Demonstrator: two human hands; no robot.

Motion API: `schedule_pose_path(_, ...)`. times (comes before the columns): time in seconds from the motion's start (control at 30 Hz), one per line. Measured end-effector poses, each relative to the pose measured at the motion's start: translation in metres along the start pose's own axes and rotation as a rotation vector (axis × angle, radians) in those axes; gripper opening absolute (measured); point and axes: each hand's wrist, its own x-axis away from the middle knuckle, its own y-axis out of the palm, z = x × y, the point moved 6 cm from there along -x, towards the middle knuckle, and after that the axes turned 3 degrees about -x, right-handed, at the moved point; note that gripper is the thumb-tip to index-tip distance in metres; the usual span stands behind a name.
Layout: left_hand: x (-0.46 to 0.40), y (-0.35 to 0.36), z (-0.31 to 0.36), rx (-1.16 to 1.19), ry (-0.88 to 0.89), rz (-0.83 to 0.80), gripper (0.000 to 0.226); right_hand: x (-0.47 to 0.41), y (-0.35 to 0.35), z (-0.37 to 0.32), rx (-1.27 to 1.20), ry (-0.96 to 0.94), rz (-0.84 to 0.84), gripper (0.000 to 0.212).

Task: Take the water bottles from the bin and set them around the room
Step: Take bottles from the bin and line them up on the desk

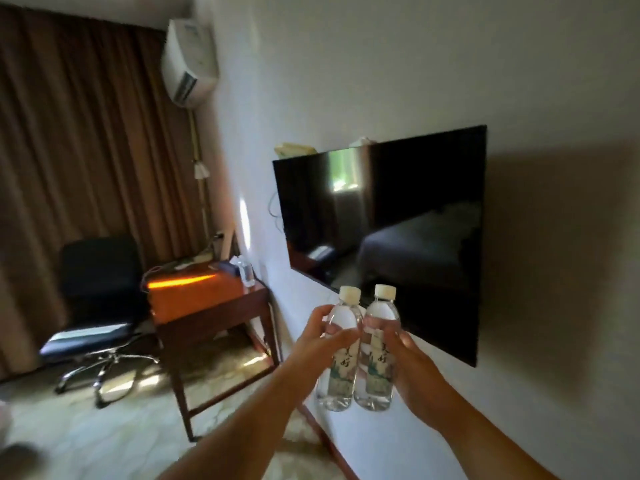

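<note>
Two clear water bottles with cream caps and green-and-white labels are held upright side by side in front of me. My left hand [320,341] grips the left water bottle [341,368] around its upper body. My right hand [403,355] grips the right water bottle [377,372] the same way. The bottles touch each other, in front of the white wall just below the television. The bin is out of view.
A black wall-mounted television [384,230] hangs ahead. A wooden desk [207,299] stands to the left against the wall, with a clear bottle [247,273] and small items on it. A black office chair [97,299] sits beside it, before brown curtains [79,133]. An air conditioner [188,62] is mounted high.
</note>
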Motion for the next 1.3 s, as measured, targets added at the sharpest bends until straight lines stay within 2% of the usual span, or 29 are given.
schedule_pose_path(0.2, -0.013, -0.146, 0.02, -0.072, 0.035, 0.217, 0.054, -0.11, 0.102, -0.015, -0.011, -0.091, -0.187, 0.106)
schedule_pose_path(0.4, -0.054, -0.264, 0.006, -0.288, -0.032, 0.381, 0.026, -0.231, 0.171, 0.013, 0.007, -0.078, -0.284, 0.081)
schedule_pose_path(0.47, -0.075, -0.299, 0.004, -0.37, -0.056, 0.405, 0.026, -0.274, 0.19, 0.021, 0.016, -0.072, -0.323, 0.078)
schedule_pose_path(0.57, -0.112, -0.352, 0.005, -0.421, -0.081, 0.457, 0.033, -0.342, 0.213, 0.028, 0.091, -0.122, -0.338, 0.086)
schedule_pose_path(0.63, -0.137, -0.386, 0.005, -0.445, -0.096, 0.487, 0.033, -0.385, 0.228, 0.034, 0.114, -0.115, -0.344, 0.071)
schedule_pose_path(0.73, -0.172, -0.433, -0.002, -0.448, -0.107, 0.536, 0.035, -0.443, 0.255, 0.047, 0.103, -0.107, -0.445, 0.046)
schedule_pose_path(0.9, -0.217, -0.51, -0.046, -0.413, -0.143, 0.571, 0.033, -0.523, 0.296, 0.076, 0.127, -0.124, -0.459, 0.051)
schedule_pose_path(1.07, -0.272, -0.603, -0.094, -0.413, -0.191, 0.559, 0.041, -0.61, 0.346, 0.11, 0.215, -0.157, -0.44, 0.018)
schedule_pose_path(1.17, -0.316, -0.663, -0.114, -0.419, -0.175, 0.534, 0.032, -0.664, 0.373, 0.133, 0.194, -0.134, -0.381, 0.029)
schedule_pose_path(1.23, -0.346, -0.699, -0.124, -0.39, -0.161, 0.513, 0.036, -0.702, 0.388, 0.151, 0.167, -0.092, -0.336, 0.043)
schedule_pose_path(1.3, -0.376, -0.732, -0.134, -0.374, -0.167, 0.485, 0.039, -0.74, 0.4, 0.169, 0.173, -0.051, -0.269, 0.048)
